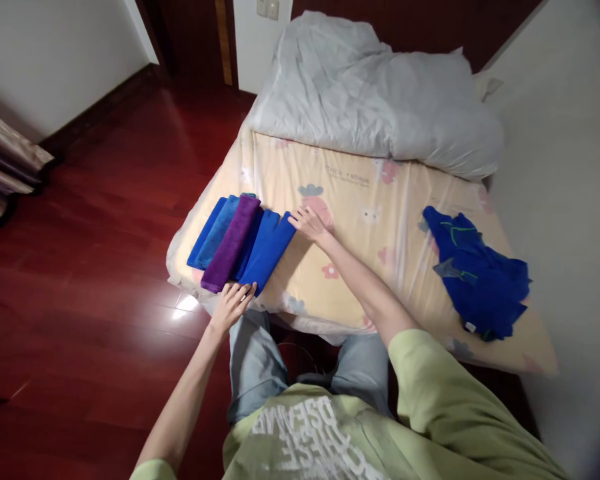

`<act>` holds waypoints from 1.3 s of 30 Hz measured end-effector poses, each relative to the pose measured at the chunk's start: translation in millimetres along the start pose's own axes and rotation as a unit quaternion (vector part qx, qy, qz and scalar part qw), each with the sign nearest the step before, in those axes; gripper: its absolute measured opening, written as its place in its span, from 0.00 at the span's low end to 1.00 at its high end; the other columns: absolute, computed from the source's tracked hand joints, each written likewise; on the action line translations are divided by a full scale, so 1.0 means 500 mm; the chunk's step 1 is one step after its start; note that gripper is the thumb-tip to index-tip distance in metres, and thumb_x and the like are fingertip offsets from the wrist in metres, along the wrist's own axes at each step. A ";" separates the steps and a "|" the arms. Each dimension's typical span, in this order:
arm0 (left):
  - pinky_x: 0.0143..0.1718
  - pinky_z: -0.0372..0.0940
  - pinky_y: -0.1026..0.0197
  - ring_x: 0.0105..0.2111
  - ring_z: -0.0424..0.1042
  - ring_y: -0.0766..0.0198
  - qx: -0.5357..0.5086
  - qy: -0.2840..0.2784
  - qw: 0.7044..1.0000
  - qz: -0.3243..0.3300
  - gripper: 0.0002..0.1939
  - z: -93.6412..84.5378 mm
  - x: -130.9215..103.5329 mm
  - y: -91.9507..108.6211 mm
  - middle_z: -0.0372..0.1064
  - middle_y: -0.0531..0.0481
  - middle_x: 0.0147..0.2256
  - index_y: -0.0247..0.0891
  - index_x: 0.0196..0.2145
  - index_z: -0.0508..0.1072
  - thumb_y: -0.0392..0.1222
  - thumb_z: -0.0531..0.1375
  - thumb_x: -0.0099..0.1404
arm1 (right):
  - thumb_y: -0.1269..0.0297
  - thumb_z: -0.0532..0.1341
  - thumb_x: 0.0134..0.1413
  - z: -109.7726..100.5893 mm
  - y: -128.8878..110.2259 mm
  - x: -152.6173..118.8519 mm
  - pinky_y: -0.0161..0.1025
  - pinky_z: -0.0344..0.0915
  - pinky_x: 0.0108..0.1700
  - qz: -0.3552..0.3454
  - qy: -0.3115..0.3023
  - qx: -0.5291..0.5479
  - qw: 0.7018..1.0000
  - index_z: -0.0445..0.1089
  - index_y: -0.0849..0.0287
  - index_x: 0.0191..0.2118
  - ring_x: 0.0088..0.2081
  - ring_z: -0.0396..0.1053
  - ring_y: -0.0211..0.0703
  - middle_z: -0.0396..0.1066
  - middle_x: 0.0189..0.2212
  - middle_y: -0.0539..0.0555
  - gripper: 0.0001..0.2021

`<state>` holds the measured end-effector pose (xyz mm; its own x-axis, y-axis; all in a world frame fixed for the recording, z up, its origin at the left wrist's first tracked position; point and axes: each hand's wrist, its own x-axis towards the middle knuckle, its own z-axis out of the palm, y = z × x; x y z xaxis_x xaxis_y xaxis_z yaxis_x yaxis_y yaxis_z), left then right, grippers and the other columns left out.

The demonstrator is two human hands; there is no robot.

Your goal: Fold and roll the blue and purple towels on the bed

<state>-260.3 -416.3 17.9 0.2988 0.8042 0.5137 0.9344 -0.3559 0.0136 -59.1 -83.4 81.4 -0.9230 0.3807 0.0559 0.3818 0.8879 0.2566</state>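
Note:
A folded blue cloth (269, 250) lies slantwise near the left side of the bed, in long narrow layers that part at the far end. My right hand (307, 223) grips its far right corner, fingers bent over the edge. At the near end, my left hand (233, 303) has its fingers closed on the cloth's edge, close to the foot of the purple towel. That purple towel (233, 243), folded into a strip, lies just left of the blue cloth. Left of it are a lighter blue folded towel (219, 230) and a darker blue one (200, 243), overlapping.
A crumpled heap of dark blue cloths (485, 280) with green trim lies on the right of the bed. A grey-white quilt (375, 93) is bunched at the headboard. The patterned bed sheet (360, 260) spans between. Red wooden floor (95, 280) borders the bed's left edge.

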 end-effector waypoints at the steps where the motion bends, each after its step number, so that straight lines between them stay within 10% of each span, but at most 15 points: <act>1: 0.45 0.63 0.52 0.42 0.73 0.56 0.007 0.003 1.000 -0.013 0.20 0.000 -0.006 -0.012 0.78 0.41 0.46 0.37 0.62 0.73 0.32 0.55 0.75 | 0.78 0.49 0.71 0.007 -0.010 0.044 0.50 0.59 0.55 -0.004 0.006 0.007 1.000 0.73 0.64 0.55 0.56 0.66 0.54 0.74 0.56 0.66 0.18; 9: 0.41 0.61 0.52 0.40 0.71 0.55 0.013 -0.041 0.993 -0.107 0.19 0.042 -0.015 -0.047 0.78 0.39 0.47 0.37 0.60 0.76 0.34 0.56 0.75 | 0.76 0.47 0.73 0.078 -0.071 0.219 0.49 0.65 0.55 0.022 -0.004 0.083 0.996 0.71 0.61 0.57 0.58 0.66 0.53 0.71 0.60 0.65 0.18; 21: 0.55 0.62 0.46 0.56 0.69 0.45 -0.050 -0.047 0.969 -0.237 0.28 0.051 -0.015 0.021 0.71 0.34 0.59 0.39 0.70 0.67 0.38 0.57 0.73 | 0.80 0.52 0.65 0.109 -0.064 0.142 0.54 0.61 0.71 0.086 0.014 0.341 0.936 0.60 0.58 0.70 0.70 0.61 0.49 0.59 0.72 0.62 0.30; 25: 0.60 0.62 0.45 0.61 0.67 0.45 -0.114 -0.011 0.962 -0.248 0.24 0.057 -0.058 0.135 0.68 0.36 0.63 0.40 0.65 0.71 0.38 0.56 0.73 | 0.80 0.51 0.62 0.091 -0.091 -0.029 0.54 0.63 0.71 0.140 0.056 0.385 0.910 0.57 0.51 0.74 0.69 0.63 0.48 0.60 0.72 0.58 0.36; 29: 0.54 0.68 0.47 0.51 0.75 0.49 -0.255 -0.083 0.936 -0.228 0.15 0.066 -0.122 0.215 0.78 0.40 0.50 0.39 0.50 0.79 0.42 0.54 0.74 | 0.72 0.52 0.67 0.078 -0.155 -0.317 0.54 0.60 0.72 0.251 0.129 0.398 0.873 0.68 0.57 0.67 0.68 0.65 0.48 0.67 0.67 0.62 0.25; 34: 0.53 0.69 0.42 0.47 0.76 0.45 -0.287 -0.115 0.902 -0.300 0.17 0.076 -0.117 0.200 0.80 0.42 0.43 0.43 0.41 0.80 0.51 0.53 0.71 | 0.67 0.54 0.65 0.083 -0.272 -0.701 0.57 0.72 0.64 0.491 0.238 0.381 0.747 0.77 0.52 0.54 0.58 0.76 0.53 0.79 0.54 0.60 0.18; 39: 0.50 0.71 0.42 0.44 0.78 0.42 -0.258 -0.155 0.903 -0.308 0.19 0.104 -0.076 0.165 0.81 0.43 0.40 0.44 0.37 0.80 0.56 0.55 0.64 | 0.63 0.56 0.60 0.097 -0.374 -0.935 0.63 0.79 0.54 0.603 0.279 0.380 0.644 0.79 0.44 0.37 0.47 0.82 0.60 0.83 0.41 0.55 0.13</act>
<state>-184.5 -451.5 -44.9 -0.1330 0.9911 0.0092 0.7511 0.0947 0.6533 303.3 -414.7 -39.6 0.2734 0.9478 0.1639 0.5547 -0.0161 -0.8319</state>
